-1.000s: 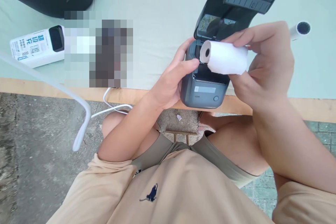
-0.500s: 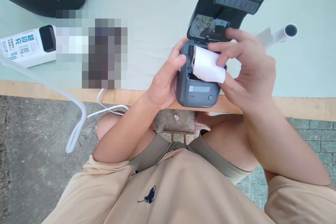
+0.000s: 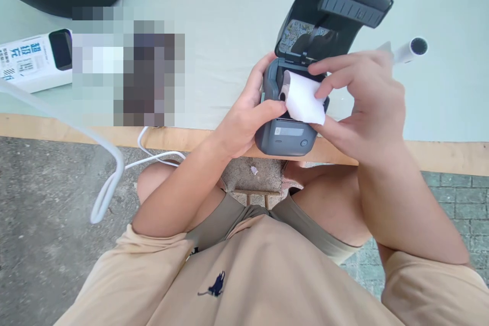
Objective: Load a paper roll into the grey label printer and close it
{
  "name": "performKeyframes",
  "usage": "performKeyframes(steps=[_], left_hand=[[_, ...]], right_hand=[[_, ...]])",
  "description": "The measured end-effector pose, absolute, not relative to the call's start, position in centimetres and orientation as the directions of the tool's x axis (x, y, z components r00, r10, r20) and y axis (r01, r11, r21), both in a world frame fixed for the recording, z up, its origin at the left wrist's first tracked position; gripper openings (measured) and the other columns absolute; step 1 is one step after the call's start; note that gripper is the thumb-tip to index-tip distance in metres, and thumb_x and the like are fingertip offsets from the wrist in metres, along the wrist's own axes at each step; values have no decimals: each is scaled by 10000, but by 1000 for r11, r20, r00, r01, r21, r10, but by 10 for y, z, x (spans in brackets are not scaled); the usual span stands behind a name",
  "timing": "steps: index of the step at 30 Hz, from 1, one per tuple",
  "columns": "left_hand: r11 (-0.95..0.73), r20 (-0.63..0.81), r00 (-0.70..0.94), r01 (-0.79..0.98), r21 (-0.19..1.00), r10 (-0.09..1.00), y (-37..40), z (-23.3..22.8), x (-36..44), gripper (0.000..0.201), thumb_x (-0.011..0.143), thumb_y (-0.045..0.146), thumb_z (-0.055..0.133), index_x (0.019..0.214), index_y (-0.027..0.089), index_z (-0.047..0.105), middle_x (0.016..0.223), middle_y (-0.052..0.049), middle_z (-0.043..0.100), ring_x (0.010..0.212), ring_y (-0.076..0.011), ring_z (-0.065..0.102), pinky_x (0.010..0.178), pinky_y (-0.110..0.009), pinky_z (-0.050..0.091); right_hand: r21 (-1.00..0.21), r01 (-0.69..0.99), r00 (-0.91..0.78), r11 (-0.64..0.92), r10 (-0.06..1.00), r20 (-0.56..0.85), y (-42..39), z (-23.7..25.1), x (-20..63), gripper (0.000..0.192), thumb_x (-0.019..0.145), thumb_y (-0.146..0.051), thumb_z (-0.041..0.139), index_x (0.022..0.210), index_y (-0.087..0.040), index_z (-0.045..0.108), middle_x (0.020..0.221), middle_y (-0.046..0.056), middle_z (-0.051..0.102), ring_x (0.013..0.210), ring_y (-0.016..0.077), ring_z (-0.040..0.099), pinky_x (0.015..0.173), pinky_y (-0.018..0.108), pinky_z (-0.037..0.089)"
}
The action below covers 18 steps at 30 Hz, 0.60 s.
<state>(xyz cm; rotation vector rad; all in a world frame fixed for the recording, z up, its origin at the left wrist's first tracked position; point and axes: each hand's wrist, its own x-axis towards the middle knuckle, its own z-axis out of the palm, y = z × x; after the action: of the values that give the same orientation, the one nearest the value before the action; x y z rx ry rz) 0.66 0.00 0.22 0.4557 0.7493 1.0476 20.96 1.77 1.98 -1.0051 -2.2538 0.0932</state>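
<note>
Right hand [image 3: 367, 107] pinches white paper roll [image 3: 303, 102], now lowered from above into open bay of dark grey label printer [image 3: 286, 132], frame centre. Left hand [image 3: 248, 122] grips printer's left side, thumb touching roll end. Hinged lid [image 3: 336, 5] open, upper right. Roll partly seated, tilted. Empty white core tube [image 3: 410, 50] lies right, on pale green table [image 3: 229, 20].

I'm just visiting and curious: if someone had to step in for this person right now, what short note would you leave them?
Left hand: steadies the small dark printer at the table's near edge, thumb by the paper bay.
Right hand: grips the white paper roll, which sits tilted and partly inside the open bay.
Lid: hinged up and open.
An empty core tube lies on the table, right of the printer.
Done: lid opened, roll brought to the bay.
Left: seat the roll level, then shut the lid.
</note>
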Motion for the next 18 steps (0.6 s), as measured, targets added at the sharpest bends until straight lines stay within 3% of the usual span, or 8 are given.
performKeyframes(steps=[2, 7, 13, 18], left_hand=[[491, -402, 288, -598, 633, 869, -1, 5, 8, 777, 783, 186, 753, 1518, 388, 608, 1337, 3, 767, 1500, -326, 639, 1216, -431, 580], [522, -429, 308, -612, 594, 849, -1, 6, 7, 832, 810, 162, 731, 1586, 411, 564, 1308, 3, 769, 1529, -337, 619, 1271, -483, 536], [529, -411, 339, -625, 574, 846, 0, 5, 6, 747, 813, 135, 753, 1503, 393, 632, 1275, 10, 769, 1522, -335, 623, 1266, -474, 547], [529, -421, 328, -618, 581, 846, 2, 6, 6, 698, 791, 128, 761, 1439, 369, 669, 1259, 3, 773, 1537, -344, 606, 1280, -469, 531]], right_hand=[[-267, 649, -564, 713, 686, 459, 20, 28, 212, 227, 898, -256, 778, 1003, -265, 576, 1254, -22, 796, 1042, 223, 763, 905, 456, 588], [-220, 586, -637, 780, 611, 470, 26, 35, 213, 284, 865, -182, 780, 893, -246, 505, 961, -75, 795, 761, 174, 609, 692, 390, 507], [-275, 609, -518, 744, 636, 572, 24, 30, 212, 299, 826, -143, 778, 899, -233, 503, 985, -46, 778, 815, 161, 682, 723, 378, 501], [-232, 673, -509, 702, 667, 544, 23, 24, 215, 202, 875, -157, 744, 915, -255, 572, 1013, -52, 800, 803, 169, 666, 736, 385, 529]])
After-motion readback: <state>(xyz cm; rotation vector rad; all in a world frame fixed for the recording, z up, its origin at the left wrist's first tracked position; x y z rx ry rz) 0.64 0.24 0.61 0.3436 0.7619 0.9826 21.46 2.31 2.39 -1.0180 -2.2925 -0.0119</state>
